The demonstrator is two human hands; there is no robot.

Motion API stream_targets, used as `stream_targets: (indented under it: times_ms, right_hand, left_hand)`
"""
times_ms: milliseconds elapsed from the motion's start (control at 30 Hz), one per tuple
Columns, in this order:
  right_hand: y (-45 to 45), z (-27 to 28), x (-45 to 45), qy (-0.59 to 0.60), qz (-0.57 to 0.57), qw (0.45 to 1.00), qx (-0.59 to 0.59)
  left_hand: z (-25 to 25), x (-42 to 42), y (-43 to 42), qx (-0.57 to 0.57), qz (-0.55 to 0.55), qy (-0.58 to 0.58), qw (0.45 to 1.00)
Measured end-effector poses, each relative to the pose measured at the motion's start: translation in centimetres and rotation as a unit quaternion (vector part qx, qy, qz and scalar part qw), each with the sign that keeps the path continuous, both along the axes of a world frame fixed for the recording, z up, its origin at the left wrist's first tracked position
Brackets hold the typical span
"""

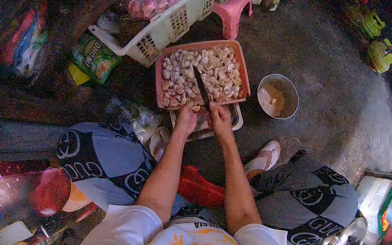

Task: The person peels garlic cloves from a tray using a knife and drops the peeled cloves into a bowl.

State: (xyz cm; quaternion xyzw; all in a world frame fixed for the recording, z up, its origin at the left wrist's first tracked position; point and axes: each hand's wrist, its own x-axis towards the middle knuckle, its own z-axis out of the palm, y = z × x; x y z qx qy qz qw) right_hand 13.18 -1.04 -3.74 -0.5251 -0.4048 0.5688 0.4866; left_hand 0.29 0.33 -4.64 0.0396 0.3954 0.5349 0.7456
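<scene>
My right hand (220,118) is closed around the handle of a knife (201,85), whose dark blade points up and to the left over the garlic. Pinched in the fingers of my left hand (187,117) is a garlic clove (197,108), close to the knife's handle end. Both hands are at the near edge of a shallow orange-pink tray (245,68) filled with unpeeled garlic cloves (221,67). Under the tray's near side shows part of a metal-topped scale or stand (238,124). To the right, a round metal pot (297,100) holds a few pale cloves at its bottom.
White plastic baskets (138,50) stand at the upper left, with a plastic bag of reddish shallots (156,1). Behind the tray is a pink stool (232,17). A green packet (95,59) lies left; green gas cylinders (381,56) stand far right.
</scene>
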Motion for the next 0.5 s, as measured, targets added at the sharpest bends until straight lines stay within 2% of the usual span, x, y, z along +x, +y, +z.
stream_targets:
  times_ms: [100, 200, 300, 400, 500]
  right_hand:
    - [-0.4, 3.2, 0.3, 0.104, -0.021, 0.989, -0.107]
    - [-0.3, 2.6, 1.0, 0.163, -0.004, 0.979, -0.122]
    - [-0.3, 3.5, 1.1, 0.170, -0.005, 0.972, -0.161]
    - [-0.2, 4.9, 1.4, 0.120, -0.005, 0.984, -0.130]
    - [-0.2, 5.1, 1.4, 0.133, 0.020, 0.983, -0.122]
  left_hand:
    - [0.4, -0.3, -0.2, -0.006, -0.004, -0.019, 1.000]
    - [0.8, -0.2, 0.0, 0.063, -0.018, -0.005, 0.998]
    - [1.4, 0.1, 0.1, 0.061, 0.007, 0.017, 0.998]
    - [1.7, 0.2, 0.1, 0.068, 0.021, 0.062, 0.996]
    - [1.2, -0.3, 0.2, 0.084, -0.002, 0.055, 0.995]
